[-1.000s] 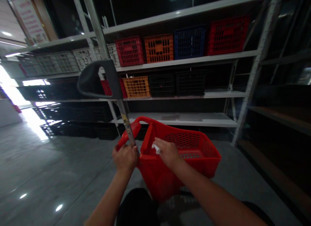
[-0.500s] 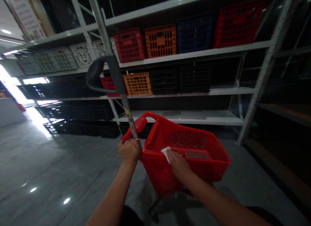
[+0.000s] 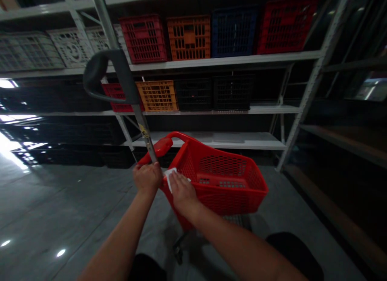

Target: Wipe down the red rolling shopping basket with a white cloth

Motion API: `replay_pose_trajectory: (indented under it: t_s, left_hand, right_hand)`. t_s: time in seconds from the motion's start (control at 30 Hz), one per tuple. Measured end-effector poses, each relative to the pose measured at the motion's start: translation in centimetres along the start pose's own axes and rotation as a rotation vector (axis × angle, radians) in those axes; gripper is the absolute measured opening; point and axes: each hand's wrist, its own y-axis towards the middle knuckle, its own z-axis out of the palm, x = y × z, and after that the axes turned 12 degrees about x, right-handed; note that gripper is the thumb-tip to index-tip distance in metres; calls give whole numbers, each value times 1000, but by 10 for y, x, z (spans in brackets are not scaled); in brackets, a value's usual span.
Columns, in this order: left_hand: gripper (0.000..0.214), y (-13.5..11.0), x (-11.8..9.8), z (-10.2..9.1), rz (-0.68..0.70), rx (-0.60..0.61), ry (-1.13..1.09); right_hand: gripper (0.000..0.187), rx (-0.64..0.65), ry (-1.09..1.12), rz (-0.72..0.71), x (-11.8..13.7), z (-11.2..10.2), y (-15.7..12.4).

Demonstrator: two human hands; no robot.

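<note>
You had your left hand (image 3: 147,179) clamped round the cart's metal pole (image 3: 144,132) to steady it while your right hand (image 3: 181,191) pressed a white cloth (image 3: 170,177) flat onto the red basket (image 3: 223,184) rim nearest you.

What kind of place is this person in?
Probably a storeroom or shop warehouse: tall metal shelving holds rows of empty plastic crates, and the person wipes a red wheeled shopping basket on a polished concrete floor.

cloth (image 3: 169,177): mostly under right hand (image 3: 181,192) | cart wheels: perhaps hidden
</note>
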Motion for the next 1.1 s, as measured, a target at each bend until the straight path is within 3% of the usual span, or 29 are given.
replay_pose_trajectory:
  t_s: [0.17, 0.23, 0.3, 0.5, 0.6, 0.73, 0.93, 1.03, 1.1]
  left_hand:
    - [49, 4, 0, 3, 11, -1, -4]
    - [49, 3, -3, 3, 9, -14, -13]
    - [50, 4, -5, 2, -5, -24, -16]
    - [45, 8, -3, 8, -4, 11, 1]
    - [45, 11, 0, 12, 5, 20, 4]
    - [48, 17, 2, 15, -3, 28, -9]
    - [47, 23, 2, 21, 37, 11, -4]
    - [46, 23, 1, 21, 44, 1, -27]
    - [44, 24, 0, 21, 34, -11, -56]
  right_hand:
    - [58, 13, -86, 102, -61, -11, -72]
    - [59, -2, -90, 172, -69, -9, -81]
    - [57, -3, -68, 189, -61, -5, -68]
    - [48, -17, -13, 61, -1, 2, 18]
    - [47, 9, -38, 23, -5, -1, 15]
    - [51, 24, -113, 44, -64, -11, -55]
    - [61, -47, -300, 301, -175, -52, -195]
    - [60, -110, -306, 455, -197, -62, -223]
    - [58, -166, -283, 508, -193, -56, -218]
